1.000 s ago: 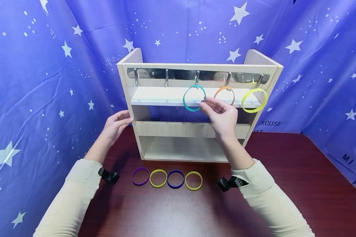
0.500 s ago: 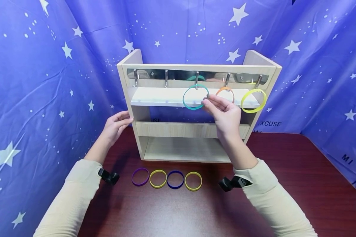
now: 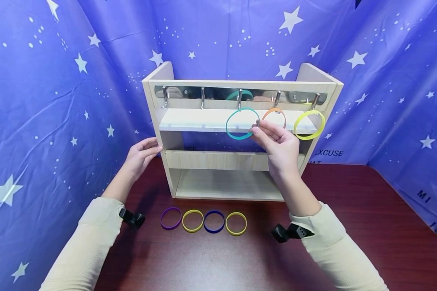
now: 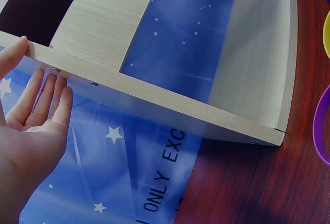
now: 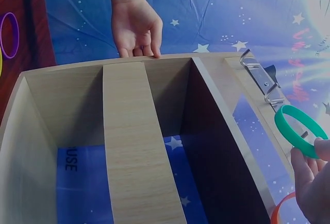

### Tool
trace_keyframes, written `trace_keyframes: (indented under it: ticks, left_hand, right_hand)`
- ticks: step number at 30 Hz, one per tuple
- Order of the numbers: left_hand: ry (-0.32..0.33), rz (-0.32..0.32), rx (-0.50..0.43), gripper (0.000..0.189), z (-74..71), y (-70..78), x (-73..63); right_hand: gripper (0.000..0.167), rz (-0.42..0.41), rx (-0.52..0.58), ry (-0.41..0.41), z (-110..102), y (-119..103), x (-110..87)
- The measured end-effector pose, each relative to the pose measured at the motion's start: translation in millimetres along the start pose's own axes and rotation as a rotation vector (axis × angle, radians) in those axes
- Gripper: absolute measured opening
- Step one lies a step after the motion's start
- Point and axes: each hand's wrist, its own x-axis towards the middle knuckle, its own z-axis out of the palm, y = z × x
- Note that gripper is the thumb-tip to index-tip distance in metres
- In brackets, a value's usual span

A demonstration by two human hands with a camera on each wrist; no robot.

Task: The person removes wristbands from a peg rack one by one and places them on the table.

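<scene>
In the head view, my right hand (image 3: 281, 148) pinches the right side of a teal silicone wristband (image 3: 240, 138) between thumb and fingers. The band's top edge is close to the tip of the middle hook (image 3: 240, 98); whether it touches the hook, I cannot tell. An orange wristband (image 3: 274, 110) and a yellow wristband (image 3: 307, 138) hang from the two hooks to the right. My left hand (image 3: 141, 157) rests against the left side panel of the wooden shelf (image 3: 218, 160). The left wrist view has its thumb at the front edge, fingers extended along the panel's outer face (image 4: 154, 105).
Purple (image 3: 161, 218), yellow (image 3: 192, 230), navy (image 3: 214, 232) and another yellow wristband (image 3: 236, 234) lie in a row on the dark red table (image 3: 204, 266), before the shelf. Two hooks on the left of the metal rail (image 3: 222, 93) carry no band. Starry blue cloth (image 3: 218, 40) surrounds the table.
The right hand has moved slightly right and down, drawing the teal wristband with it and tilting it. The left hand stays at the side panel.
</scene>
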Motion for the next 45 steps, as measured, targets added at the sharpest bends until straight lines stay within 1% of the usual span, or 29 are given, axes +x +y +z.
trace_keyframes:
  ticks: [6, 11, 18, 26, 33, 37, 45]
  left_hand:
    - [0.000, -0.001, 0.010, 0.024, 0.4, -0.2, -0.2]
    - [0.003, 0.001, 0.009, 0.024, 0.2, -1.2, -0.4]
    - [0.003, 0.011, -0.007, 0.025, 0.4, -2.3, 0.1]
    - [-0.004, 0.022, -0.027, 0.028, 0.3, -2.0, 0.4]
    - [-0.006, 0.021, -0.029, 0.028, -0.5, -3.1, -0.9]
    - [-0.005, 0.016, -0.017, 0.027, -0.9, -3.3, -1.5]
    - [-0.007, 0.023, -0.019, 0.027, 0.2, -1.9, 0.1]
  right_hand:
    - [0.036, 0.008, 0.026, -0.009, -2.0, 1.2, -3.8]
    - [0.037, 0.038, 0.014, -0.007, -6.1, 5.0, -5.5]
    - [0.035, 0.085, 0.003, -0.012, -17.2, 13.1, -9.7]
    - [0.036, 0.116, 0.017, -0.040, -30.3, 26.0, -15.5]
    - [0.030, 0.165, 0.009, -0.034, -38.8, 33.2, -20.4]
    - [0.031, 0.194, 0.011, -0.040, -43.1, 35.4, -23.3]
    - [0.034, 0.211, -0.021, -0.028, -50.0, 41.4, -25.8]
